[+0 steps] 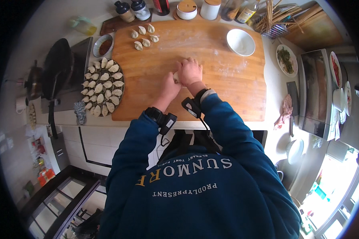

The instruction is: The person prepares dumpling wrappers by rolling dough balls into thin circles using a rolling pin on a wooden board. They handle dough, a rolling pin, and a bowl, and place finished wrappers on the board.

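Over the middle of the floured wooden board [155, 103], my left hand [170, 86] and my right hand [190, 71] are pressed together. Between them shows a small pale dumpling [176, 77], mostly covered by my fingers. My right hand lies over its far side, and my left thumb side touches it from the left. Several finished dumplings [146, 42] sit at the board's far left. A round tray [122, 92] packed with more dumplings stands along the left edge. At the far right of the board is a white bowl [241, 42], its contents hard to make out.
Left of the board are a small bowl of dark red filling [104, 46], a black pan [59, 65] and a grey cloth [80, 112]. Jars [187, 9] and bottles line the back. At right are a plate of greens [286, 60], a cleaver [293, 92] and raw meat [285, 110].
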The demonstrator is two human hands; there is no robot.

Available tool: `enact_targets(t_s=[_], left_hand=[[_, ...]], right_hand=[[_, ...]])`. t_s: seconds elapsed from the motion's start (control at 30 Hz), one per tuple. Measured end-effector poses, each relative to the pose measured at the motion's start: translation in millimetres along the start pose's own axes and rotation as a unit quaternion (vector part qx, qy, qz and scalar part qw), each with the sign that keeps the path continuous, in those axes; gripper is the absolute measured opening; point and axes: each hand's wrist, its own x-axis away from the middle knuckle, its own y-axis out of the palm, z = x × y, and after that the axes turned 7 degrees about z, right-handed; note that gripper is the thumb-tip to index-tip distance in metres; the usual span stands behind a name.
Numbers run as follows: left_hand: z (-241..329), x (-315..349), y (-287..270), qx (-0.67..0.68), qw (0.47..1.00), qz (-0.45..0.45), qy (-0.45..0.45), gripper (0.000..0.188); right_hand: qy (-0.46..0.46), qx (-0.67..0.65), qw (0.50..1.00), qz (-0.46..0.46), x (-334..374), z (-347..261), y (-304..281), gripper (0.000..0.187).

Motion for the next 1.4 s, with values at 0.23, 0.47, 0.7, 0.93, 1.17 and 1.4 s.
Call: enact_targets(t_s=[0.23,0.47,0.7,0.93,1.17,1.4], left_hand=[[0.7,78.3,8.2,-0.052,0.996,0.021,0.070,0.042],[37.2,10.9,3.4,-0.216,0.974,-0.022,0.071,0.023],[37.5,75.8,-1.3,-0.088,0.984,-0.033,0.154,0.036],[12.4,-4.3,28.0,-0.153,0.985,-0.049,0.066,0.036],[27.2,82.4,29.3,0.072,0.992,0.057,0.091,0.040],[47.5,10.7,27.7,-0.122,0.986,-0.043,0.109,0.012]], right_hand=[[0.041,-0.033,0.995,-0.084,48.1,-1.7,-11.6,0.019],[0.104,-0.336,0.936,0.034,17.4,14.2,-19.1,0.032],[-0.153,-0.126,0.971,0.138,57.8,40.0,-30.7,0.013],[-0.028,-0.070,0.985,0.152,11.2,40.7,-6.4,0.031],[-0.006,-0.107,0.993,0.049,53.2,23.4,-15.3,0.019],[0.150,-0.360,0.918,0.067,20.6,33.8,-21.2,0.035]])
